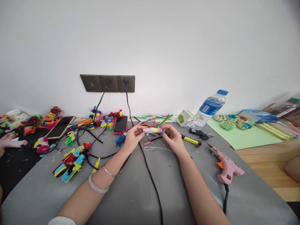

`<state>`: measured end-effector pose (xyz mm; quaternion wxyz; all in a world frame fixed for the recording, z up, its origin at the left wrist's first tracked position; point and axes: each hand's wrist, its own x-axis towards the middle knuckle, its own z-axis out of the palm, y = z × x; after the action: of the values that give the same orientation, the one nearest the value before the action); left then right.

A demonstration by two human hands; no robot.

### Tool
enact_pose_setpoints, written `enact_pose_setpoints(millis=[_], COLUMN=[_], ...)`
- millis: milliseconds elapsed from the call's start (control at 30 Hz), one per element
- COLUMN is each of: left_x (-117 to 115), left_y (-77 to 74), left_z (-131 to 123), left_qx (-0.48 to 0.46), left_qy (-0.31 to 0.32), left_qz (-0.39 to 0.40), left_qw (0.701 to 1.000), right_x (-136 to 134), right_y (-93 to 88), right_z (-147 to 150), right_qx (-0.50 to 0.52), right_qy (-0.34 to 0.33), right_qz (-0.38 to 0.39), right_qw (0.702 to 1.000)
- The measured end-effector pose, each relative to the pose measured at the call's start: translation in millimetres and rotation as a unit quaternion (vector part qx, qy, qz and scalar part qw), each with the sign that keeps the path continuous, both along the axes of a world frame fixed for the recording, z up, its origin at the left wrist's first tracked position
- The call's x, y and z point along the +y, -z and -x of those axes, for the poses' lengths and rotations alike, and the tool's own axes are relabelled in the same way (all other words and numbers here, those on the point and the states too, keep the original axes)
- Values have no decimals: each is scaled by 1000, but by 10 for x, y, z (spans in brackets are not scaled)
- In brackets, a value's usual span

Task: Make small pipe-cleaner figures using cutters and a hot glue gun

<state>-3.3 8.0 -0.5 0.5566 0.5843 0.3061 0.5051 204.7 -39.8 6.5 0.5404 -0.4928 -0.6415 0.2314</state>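
Above the grey mat, my left hand point(136, 133) and my right hand point(171, 136) pinch the two ends of a small lilac, yellow and pink pipe-cleaner piece point(153, 130). It lies level between thumbs and fingers, and its finer shape is too small to make out. Just behind it are loose pipe cleaners point(164, 118) in green, red and orange. A pale, glittery pipe cleaner point(156, 148) curves on the mat below my hands. To the right of my right hand lies a yellow-and-black cutter point(191, 140).
A pink glue gun point(226, 165) lies right, its cord trailing forward. A tilted water bottle point(211, 107), small box point(184, 118) and car key point(197, 132) are nearby. Black cables point(150, 175) cross the mat. Pipe-cleaner figures point(71, 162), phones point(120, 124) and another person's hand point(11, 140) are left.
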Motion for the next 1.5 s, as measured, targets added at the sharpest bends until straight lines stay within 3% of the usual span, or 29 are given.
enact_pose_setpoints(millis=[533, 667, 867, 1200, 1500], left_x=[-31, -37, -69, -77, -57], left_y=[-55, -55, -82, -200, -154], left_z=[2, -10, -26, -25, -24], left_qx=[-7, -16, -50, -147, -160], left_qy=[5, -4, 23, 76, 80], left_qz=[12, 22, 130, 327, 376], left_qw=[1000, 1000, 990, 930, 909], right_x=[10, 15, 15, 28, 14], right_y=[28, 19, 17, 20, -8], right_z=[-18, -19, -44, -29, -4], right_qx=[3, 68, 183, 183, 161], right_qy=[-12, -8, 22, 10, 9], right_qz=[-4, -17, -37, -14, -9], right_qw=[1000, 997, 982, 983, 987])
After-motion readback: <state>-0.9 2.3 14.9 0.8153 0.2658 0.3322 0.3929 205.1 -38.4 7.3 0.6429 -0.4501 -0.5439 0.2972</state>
